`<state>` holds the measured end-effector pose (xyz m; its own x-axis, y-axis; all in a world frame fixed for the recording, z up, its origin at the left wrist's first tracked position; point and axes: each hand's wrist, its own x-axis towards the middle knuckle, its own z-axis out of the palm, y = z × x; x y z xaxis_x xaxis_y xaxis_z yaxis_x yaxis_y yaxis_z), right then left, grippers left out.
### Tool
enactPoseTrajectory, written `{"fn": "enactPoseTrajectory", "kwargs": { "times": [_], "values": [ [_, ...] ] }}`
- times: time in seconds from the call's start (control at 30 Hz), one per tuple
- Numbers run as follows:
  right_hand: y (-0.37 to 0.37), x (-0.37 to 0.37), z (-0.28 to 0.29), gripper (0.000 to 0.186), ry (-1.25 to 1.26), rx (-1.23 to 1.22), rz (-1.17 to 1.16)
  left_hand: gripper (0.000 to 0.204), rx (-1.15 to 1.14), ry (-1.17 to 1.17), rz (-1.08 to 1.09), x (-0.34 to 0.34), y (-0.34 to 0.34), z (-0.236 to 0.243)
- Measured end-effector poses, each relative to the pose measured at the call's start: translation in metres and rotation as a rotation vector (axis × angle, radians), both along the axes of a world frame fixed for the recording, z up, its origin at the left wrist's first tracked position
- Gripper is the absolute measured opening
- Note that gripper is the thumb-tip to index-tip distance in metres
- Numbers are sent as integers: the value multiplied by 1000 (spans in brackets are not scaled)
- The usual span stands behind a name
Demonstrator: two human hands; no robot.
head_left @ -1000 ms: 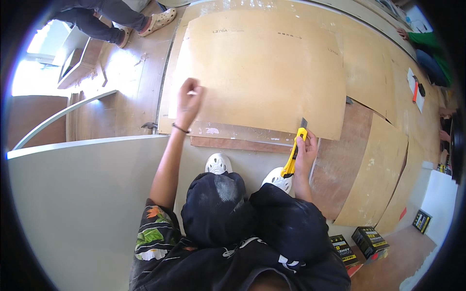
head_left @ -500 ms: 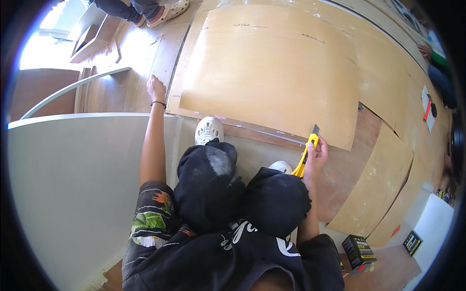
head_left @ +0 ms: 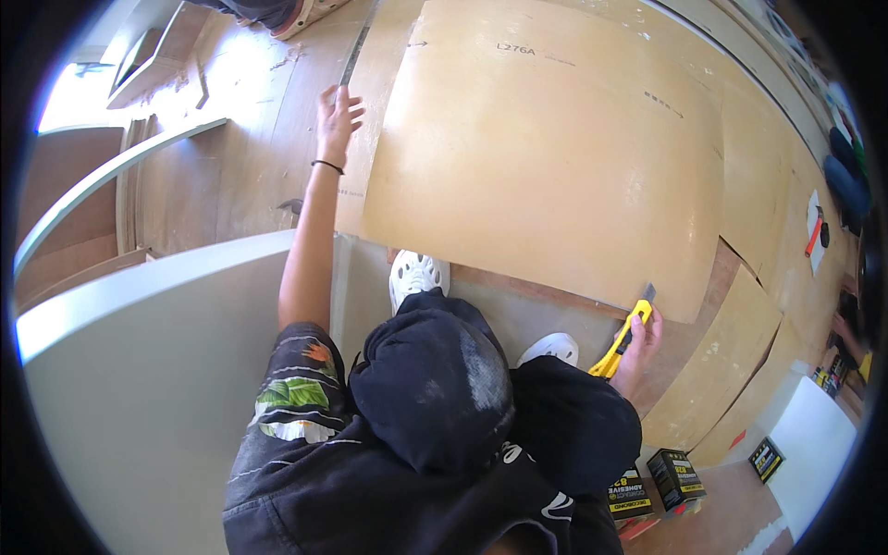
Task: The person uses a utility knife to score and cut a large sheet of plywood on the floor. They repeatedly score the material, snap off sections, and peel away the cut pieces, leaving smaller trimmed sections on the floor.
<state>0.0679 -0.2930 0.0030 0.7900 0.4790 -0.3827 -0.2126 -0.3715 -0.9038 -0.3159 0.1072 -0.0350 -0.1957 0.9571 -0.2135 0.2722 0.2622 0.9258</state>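
A yellow utility knife with its grey blade out is held in my right hand, close to the near right edge of a large tan sheet. The blade tip lies over the sheet's border. Over on the left, my left hand is stretched forward with its fingers apart and nothing visible in it. It is beside the sheet's left edge, at the near end of a dark narrow strip; I cannot tell whether they touch. Both my white clogs are by the sheet's near edge.
A curved white panel stands at my left, and a dark curved object lies beside my forearm. Black boxes sit at the lower right. An orange-handled tool rests on white paper. Another person's clog shows at the upper left.
My left hand has moved forward, and its fingers have spread. The knife stays in my right hand at the sheet's near edge. The view has shifted, and the metal strip along that edge shows less.
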Motion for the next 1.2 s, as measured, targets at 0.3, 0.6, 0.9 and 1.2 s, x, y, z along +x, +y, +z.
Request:
{"fn": "enactPoseTrajectory", "kwargs": {
  "times": [0.3, 0.6, 0.9, 1.2],
  "values": [
    [1, 20, 48, 34, -40, -214, 210, 108, 90, 675, -374, 119, -6, 67],
    [84, 45, 146, 36, -164, -320, 540, 45, 372, 339, -144, 103, 11, 41],
    [244, -26, 58, 30, 12, 157, 687, 24, 769, 477, -811, 141, -44, 56],
    [257, -30, 31, 29, 71, 165, 652, 39, 736, 976, -536, 102, -36, 68]
  ]
}}
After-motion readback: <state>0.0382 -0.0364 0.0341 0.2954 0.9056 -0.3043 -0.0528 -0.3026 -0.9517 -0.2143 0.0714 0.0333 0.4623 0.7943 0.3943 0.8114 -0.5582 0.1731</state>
